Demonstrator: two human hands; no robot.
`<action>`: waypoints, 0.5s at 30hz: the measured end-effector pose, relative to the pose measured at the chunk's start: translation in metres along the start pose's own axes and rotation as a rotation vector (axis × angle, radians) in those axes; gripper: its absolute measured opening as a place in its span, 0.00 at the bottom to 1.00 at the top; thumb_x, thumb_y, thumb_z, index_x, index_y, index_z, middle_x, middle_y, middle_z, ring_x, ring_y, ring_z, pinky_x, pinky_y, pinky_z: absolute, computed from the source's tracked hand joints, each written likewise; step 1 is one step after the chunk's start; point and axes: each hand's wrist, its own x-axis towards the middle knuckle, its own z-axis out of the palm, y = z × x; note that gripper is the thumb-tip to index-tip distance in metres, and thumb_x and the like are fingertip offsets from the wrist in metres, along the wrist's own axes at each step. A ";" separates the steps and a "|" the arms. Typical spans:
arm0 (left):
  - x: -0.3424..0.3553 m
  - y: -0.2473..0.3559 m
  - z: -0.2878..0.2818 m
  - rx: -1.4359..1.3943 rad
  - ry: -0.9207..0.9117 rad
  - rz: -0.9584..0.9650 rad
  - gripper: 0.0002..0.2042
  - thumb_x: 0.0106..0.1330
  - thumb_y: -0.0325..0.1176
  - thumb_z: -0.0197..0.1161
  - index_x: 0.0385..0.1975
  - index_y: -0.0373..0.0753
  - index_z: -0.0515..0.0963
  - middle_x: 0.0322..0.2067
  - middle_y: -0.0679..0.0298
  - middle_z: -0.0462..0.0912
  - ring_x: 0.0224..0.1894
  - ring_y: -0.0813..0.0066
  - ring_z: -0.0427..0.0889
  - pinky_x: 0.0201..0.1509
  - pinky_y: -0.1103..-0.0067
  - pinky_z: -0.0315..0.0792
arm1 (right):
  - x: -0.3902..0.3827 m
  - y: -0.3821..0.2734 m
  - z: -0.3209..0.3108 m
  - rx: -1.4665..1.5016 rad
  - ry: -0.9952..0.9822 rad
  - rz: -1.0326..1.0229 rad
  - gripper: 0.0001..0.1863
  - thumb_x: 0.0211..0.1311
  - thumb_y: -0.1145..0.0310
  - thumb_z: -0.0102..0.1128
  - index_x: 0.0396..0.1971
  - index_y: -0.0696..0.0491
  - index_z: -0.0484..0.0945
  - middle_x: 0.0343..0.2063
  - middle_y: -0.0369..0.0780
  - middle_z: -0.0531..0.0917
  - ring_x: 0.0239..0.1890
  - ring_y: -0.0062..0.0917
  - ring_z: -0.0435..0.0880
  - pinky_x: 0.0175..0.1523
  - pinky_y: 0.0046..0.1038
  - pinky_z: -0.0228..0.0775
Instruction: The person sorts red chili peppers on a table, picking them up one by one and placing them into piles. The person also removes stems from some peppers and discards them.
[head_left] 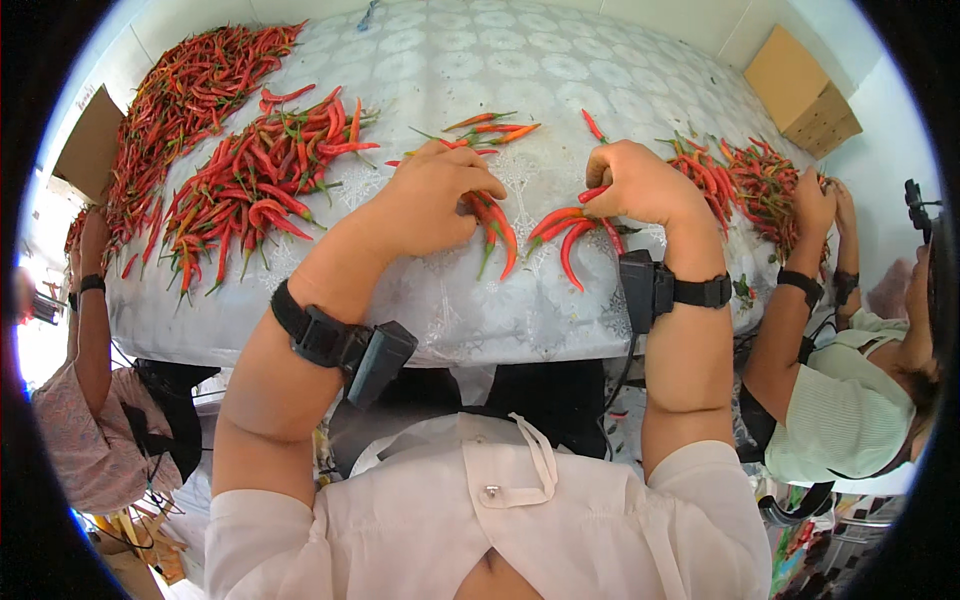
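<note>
My left hand point(437, 196) is closed around a few red chili peppers point(497, 228), their tips and a green stem poking out below the fingers. A short length of red chili point(593, 194) shows between the thumb and curled fingers of my right hand point(645, 185). Under that hand several more chilies point(572, 238) fan out; whether it also grips them I cannot tell. Just beyond my left fingers lie a few loose chilies point(493, 128), some partly orange. Another single red chili point(593, 125) points away beyond my right hand.
A big chili pile point(255, 185) lies left, with a larger heap point(195, 85) behind it. More chilies point(705, 180) are at right. Cardboard boxes point(800, 95) stand at the edges of the patterned tablecloth point(440, 310). Co-workers sit on both sides, a person's hands point(815, 205) at the right pile.
</note>
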 end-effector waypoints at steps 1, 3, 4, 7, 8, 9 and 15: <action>-0.001 -0.001 0.003 0.018 0.026 0.009 0.20 0.43 0.26 0.60 0.40 0.45 0.83 0.44 0.61 0.79 0.51 0.57 0.71 0.58 0.68 0.66 | 0.000 0.000 0.001 0.035 -0.009 -0.013 0.16 0.40 0.69 0.71 0.28 0.62 0.77 0.21 0.43 0.81 0.25 0.24 0.77 0.32 0.27 0.69; -0.002 -0.001 0.004 0.043 0.052 0.009 0.18 0.44 0.27 0.61 0.39 0.45 0.83 0.42 0.62 0.79 0.49 0.58 0.72 0.57 0.67 0.66 | 0.000 -0.002 0.004 0.108 -0.025 -0.039 0.17 0.41 0.70 0.70 0.31 0.62 0.77 0.22 0.42 0.81 0.25 0.23 0.77 0.31 0.26 0.68; -0.002 0.001 0.003 0.051 0.053 0.000 0.17 0.45 0.27 0.62 0.39 0.44 0.83 0.42 0.62 0.79 0.49 0.58 0.72 0.56 0.67 0.67 | 0.002 -0.003 0.005 0.130 -0.024 -0.056 0.17 0.42 0.71 0.69 0.33 0.62 0.77 0.22 0.41 0.81 0.25 0.22 0.77 0.31 0.26 0.68; -0.001 0.003 0.004 0.097 0.068 -0.026 0.14 0.48 0.29 0.64 0.38 0.43 0.82 0.40 0.63 0.78 0.48 0.58 0.72 0.54 0.65 0.67 | 0.008 -0.009 0.012 0.213 0.040 -0.096 0.15 0.47 0.73 0.67 0.35 0.62 0.77 0.23 0.40 0.81 0.26 0.19 0.77 0.31 0.24 0.68; -0.001 0.003 0.005 0.116 0.075 -0.035 0.13 0.49 0.29 0.64 0.37 0.43 0.82 0.40 0.64 0.78 0.48 0.58 0.72 0.54 0.64 0.67 | 0.011 -0.012 0.016 0.247 0.101 -0.101 0.13 0.49 0.74 0.66 0.35 0.62 0.77 0.24 0.39 0.81 0.27 0.18 0.77 0.32 0.23 0.68; 0.000 0.002 0.006 0.129 0.102 -0.042 0.13 0.50 0.29 0.65 0.38 0.43 0.82 0.40 0.64 0.78 0.49 0.58 0.72 0.54 0.64 0.67 | 0.014 -0.014 0.020 0.280 0.162 -0.105 0.12 0.51 0.74 0.65 0.36 0.62 0.77 0.25 0.38 0.81 0.27 0.18 0.77 0.32 0.22 0.68; 0.003 -0.004 0.009 0.182 0.282 -0.101 0.13 0.53 0.30 0.65 0.40 0.41 0.80 0.40 0.62 0.79 0.47 0.56 0.73 0.52 0.64 0.68 | 0.027 -0.009 0.030 0.625 0.389 -0.200 0.17 0.52 0.74 0.65 0.44 0.60 0.77 0.33 0.41 0.84 0.32 0.22 0.81 0.37 0.24 0.73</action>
